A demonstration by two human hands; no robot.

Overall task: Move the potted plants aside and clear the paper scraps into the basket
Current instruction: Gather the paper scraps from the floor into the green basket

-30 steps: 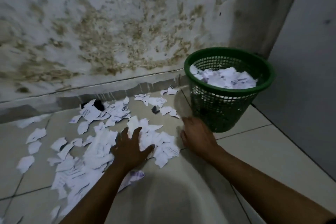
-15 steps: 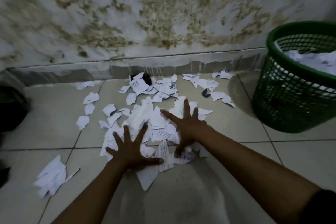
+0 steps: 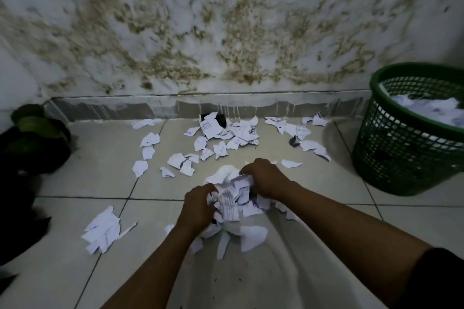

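Note:
A bunched heap of white paper scraps [image 3: 232, 199] sits on the tiled floor between my two hands. My left hand [image 3: 198, 204] grips its left side with curled fingers. My right hand [image 3: 266, 178] grips its right side the same way. More torn scraps [image 3: 226, 138] lie scattered toward the wall, and a small pile of scraps [image 3: 104, 229] lies at the lower left. The green mesh basket [image 3: 401, 148] stands at the right, holding several scraps. A dark potted plant [image 3: 32, 143] sits at the far left, dim and partly cut off.
A stained white wall [image 3: 226, 32] with a grey skirting closes off the far side. A small dark object [image 3: 221, 119] lies among the scraps by the skirting. Pale floor tiles [image 3: 276, 271] stretch under my forearms.
Both hands went from flat, spread fingers on the scraps to curled fingers, pulling the paper together into one heap. The view shifted left, so the basket now sits at the right edge.

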